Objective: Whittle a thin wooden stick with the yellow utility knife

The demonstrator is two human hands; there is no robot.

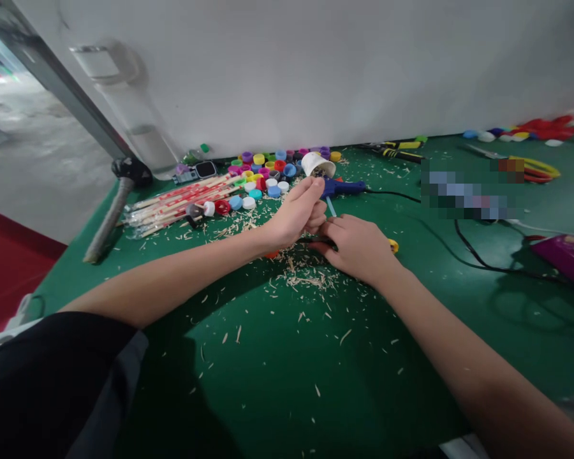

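Left hand (pixel 296 213): fingers curled into a fist, thumb pressed on top; the grip hides whatever may be inside it. Right hand (pixel 356 247): just beside the left, low over the table (pixel 268 370), fingers bent around a dark tool (pixel 310 241). The tool's exposed part lies between the two hands, above wood shavings (pixel 310 278) scattered on the green surface. A yellow ring (pixel 393 245) shows beyond the right hand; whether it belongs to the tool cannot be told.

Containers: a white cup (pixel 318 164) is tipped over behind the left hand, mouth toward the person. Dark matter is visible within; its nature cannot be determined. The glue gun (pixel 344 187) lies just in front of the cup, its cord running right. Clear wrappers (pixel 141 220), left of the hands, contain wooden sticks (pixel 196 199) with red markings. Bottle caps (pixel 273 167) in many colours are grouped beside them; several stand hollow side up, others top up. A watch (pixel 205 169) rests behind the sticks. Pliers (pixel 402 151) and scissors (pixel 530 166) lie to the right.
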